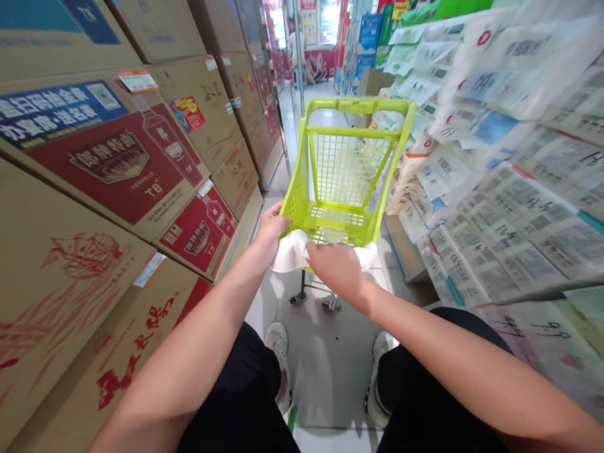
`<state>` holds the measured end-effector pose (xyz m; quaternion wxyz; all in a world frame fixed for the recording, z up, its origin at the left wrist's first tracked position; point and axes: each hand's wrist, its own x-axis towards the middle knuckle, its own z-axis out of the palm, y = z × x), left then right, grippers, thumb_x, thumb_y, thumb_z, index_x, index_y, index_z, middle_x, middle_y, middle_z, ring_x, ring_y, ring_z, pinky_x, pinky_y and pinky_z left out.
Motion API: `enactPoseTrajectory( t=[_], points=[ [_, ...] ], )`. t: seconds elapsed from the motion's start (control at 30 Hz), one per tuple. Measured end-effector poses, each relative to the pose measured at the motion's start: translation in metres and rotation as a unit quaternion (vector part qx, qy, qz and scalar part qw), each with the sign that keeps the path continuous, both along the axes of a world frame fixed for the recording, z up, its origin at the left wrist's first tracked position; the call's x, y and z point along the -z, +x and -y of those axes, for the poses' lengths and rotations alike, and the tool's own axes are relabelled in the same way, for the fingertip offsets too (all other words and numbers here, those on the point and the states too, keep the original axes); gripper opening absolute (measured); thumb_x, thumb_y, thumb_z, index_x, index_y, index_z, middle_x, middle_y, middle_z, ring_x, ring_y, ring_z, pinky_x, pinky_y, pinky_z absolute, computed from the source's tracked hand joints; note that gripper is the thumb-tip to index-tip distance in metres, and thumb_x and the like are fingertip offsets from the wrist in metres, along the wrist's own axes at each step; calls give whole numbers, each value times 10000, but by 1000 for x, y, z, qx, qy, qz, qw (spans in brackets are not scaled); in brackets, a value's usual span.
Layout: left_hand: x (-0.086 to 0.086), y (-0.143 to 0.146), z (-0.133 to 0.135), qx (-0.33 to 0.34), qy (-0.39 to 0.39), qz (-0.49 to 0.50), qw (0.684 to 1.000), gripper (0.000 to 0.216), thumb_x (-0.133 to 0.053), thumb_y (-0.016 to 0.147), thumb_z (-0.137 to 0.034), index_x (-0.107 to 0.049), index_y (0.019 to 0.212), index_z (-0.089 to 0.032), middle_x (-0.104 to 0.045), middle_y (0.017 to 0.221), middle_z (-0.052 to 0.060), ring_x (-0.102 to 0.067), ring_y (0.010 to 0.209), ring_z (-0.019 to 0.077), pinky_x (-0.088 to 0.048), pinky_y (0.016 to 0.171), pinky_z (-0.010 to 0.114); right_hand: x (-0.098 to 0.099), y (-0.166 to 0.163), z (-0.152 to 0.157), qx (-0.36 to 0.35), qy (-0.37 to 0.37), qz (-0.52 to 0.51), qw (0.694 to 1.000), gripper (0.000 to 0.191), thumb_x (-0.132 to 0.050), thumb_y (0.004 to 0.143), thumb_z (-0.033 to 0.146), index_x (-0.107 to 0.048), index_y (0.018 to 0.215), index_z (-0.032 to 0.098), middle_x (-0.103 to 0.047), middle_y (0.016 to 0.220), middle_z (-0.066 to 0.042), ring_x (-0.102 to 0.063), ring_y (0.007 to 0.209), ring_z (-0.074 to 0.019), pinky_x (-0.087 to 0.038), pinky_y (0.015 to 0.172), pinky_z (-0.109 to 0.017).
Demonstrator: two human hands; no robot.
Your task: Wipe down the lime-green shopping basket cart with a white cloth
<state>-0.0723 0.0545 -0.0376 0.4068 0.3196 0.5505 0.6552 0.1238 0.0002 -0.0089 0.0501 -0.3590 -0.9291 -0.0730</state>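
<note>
A small lime-green shopping trolley (346,170) stands on the aisle floor in front of me. A white cloth (292,250) lies over its near rim. My left hand (271,225) grips the trolley's near left corner, fingers curled on the edge beside the cloth. My right hand (336,267) is closed on the white cloth at the middle of the near rim. The basket looks empty. My knees in black trousers and my pale shoes show below.
Stacked brown and red cardboard cartons (108,163) wall the left side. Shelves of packaged tissue goods (495,157) line the right. The narrow tiled aisle (325,358) runs ahead toward a bright shop area (321,38). The trolley's wheels (314,301) rest near my feet.
</note>
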Motion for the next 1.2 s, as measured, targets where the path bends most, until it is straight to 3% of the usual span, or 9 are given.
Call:
enactPoseTrajectory(
  t=[0.17,0.33,0.43,0.63,0.73,0.9,1.03,1.1,1.2],
  points=[
    [5,50,16,12,25,10,1000,704,-627,515,-62,-758,1198,-171,-807,1149,60,-753,1018,248,-596,796,278,-1,-8,2,-6,-27,2,1000,281,-383,1052,143,-663,1067,129,-766,874,-156,-782,845,-265,-524,704,-323],
    [-6,-1,5,95,-11,9,995,809,-621,480,-72,-746,1276,-151,-820,1045,77,-766,888,268,-601,708,320,-6,-2,-4,-19,-23,14,999,259,-383,1087,210,-628,1157,161,-772,887,-136,-786,859,-282,-548,709,-340],
    [-11,-30,-1,75,-28,-19,997,817,-612,475,-89,-748,1279,-146,-822,982,81,-769,849,280,-595,665,326,-4,-1,-4,-29,-23,18,999,242,-396,1090,226,-623,1138,156,-771,893,-147,-784,852,-282,-553,694,-344],
    [0,12,18,-10,31,-6,999,723,-630,539,-124,-760,1249,-169,-809,1024,54,-742,835,213,-597,737,311,2,-4,5,-34,-18,3,999,207,-419,1060,173,-619,1108,148,-761,851,-140,-786,811,-282,-547,669,-337],
    [3,34,29,3,18,4,1000,689,-620,550,-106,-773,1218,-177,-809,1062,48,-744,887,216,-584,725,282,3,-11,8,-52,-30,-3,998,213,-420,1041,128,-627,1089,135,-767,881,-147,-786,827,-268,-543,681,-322],
    [1,-1,21,92,0,15,996,871,-609,503,-74,-714,1362,-173,-818,1055,78,-763,845,256,-581,650,305,-1,-8,6,-33,-34,-3,999,265,-390,1089,218,-630,1174,142,-773,887,-149,-784,847,-266,-545,709,-326],
    [1,-46,2,63,-22,-42,997,858,-590,487,-84,-735,1328,-167,-824,997,72,-772,852,277,-592,648,319,-5,3,5,-3,-17,15,1000,286,-417,1097,315,-652,1105,154,-766,829,-148,-785,814,-286,-531,673,-321],
    [4,-47,-3,37,-9,-56,998,807,-612,512,-101,-745,1305,-167,-823,1014,69,-773,893,279,-613,704,336,-4,5,5,1,-5,16,1000,279,-428,1092,326,-653,1084,162,-765,813,-141,-784,793,-297,-527,651,-325],
    [7,-18,3,4,28,-38,999,712,-638,564,-144,-760,1265,-175,-815,1108,64,-763,992,273,-630,810,355,-1,-3,5,9,5,5,1000,302,-411,1096,340,-658,1066,168,-766,806,-138,-784,791,-306,-531,650,-336]
  ],
)
